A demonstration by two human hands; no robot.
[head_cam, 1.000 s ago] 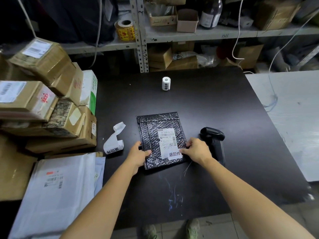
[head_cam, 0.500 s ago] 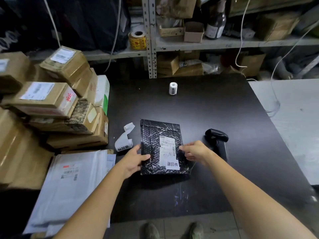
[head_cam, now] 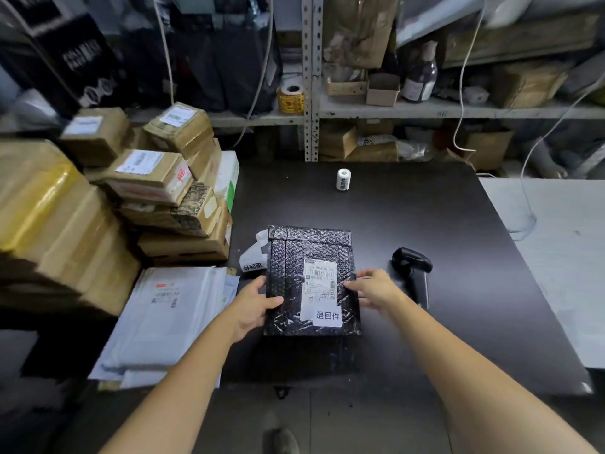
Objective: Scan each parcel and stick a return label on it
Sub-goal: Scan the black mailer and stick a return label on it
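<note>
Dark tabletop point(head_cam: 425, 224) fronts cluttered metal shelves, with a stack of cardboard boxes point(head_cam: 157, 191) and white mailers point(head_cam: 163, 316) piled at the left. Near the middle of the table is the black padded parcel point(head_cam: 288, 283), which already carries a white return label point(head_cam: 322, 315) just below its shipping label point(head_cam: 320, 276). The left hand point(head_cam: 252, 303) pinches the parcel's left edge, thumb on top and fingers tucked beneath. The right hand point(head_cam: 373, 288) lies fairly flat and relaxed against the right edge, touching rather than clamping. This parcel looks finished, so the step is probably to clear it away. To do that well, the right hand should take a proper hold or slide under the edge so the soft mailer does not sag. Lift it straight up before swinging it aside, because a loose strip of labels point(head_cam: 252, 260) sits touching its far left corner and could be dragged along. The scanner point(head_cam: 412, 267) lies just beside the right hand, and that wrist should stay clear of it.
</note>
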